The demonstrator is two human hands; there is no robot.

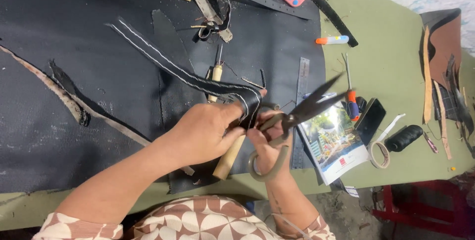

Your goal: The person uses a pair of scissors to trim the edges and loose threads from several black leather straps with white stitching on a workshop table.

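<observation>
Head view: left hand pinches stitched black strap — right hand grips open scissors.

Strap: black leather, long and narrow, 2 white stitch lines along its length. Runs from upper left over the dark sheet down to the hands, raised off the surface at that end; near end folded over and pinched in the left hand.

Scissors: large, dark metal, 2 blades parted, tips pointing up and right over the booklet. Loop handles drab, worn. Held in the right hand, fingers through the handles; pivot just beside the strap's folded end.
</observation>
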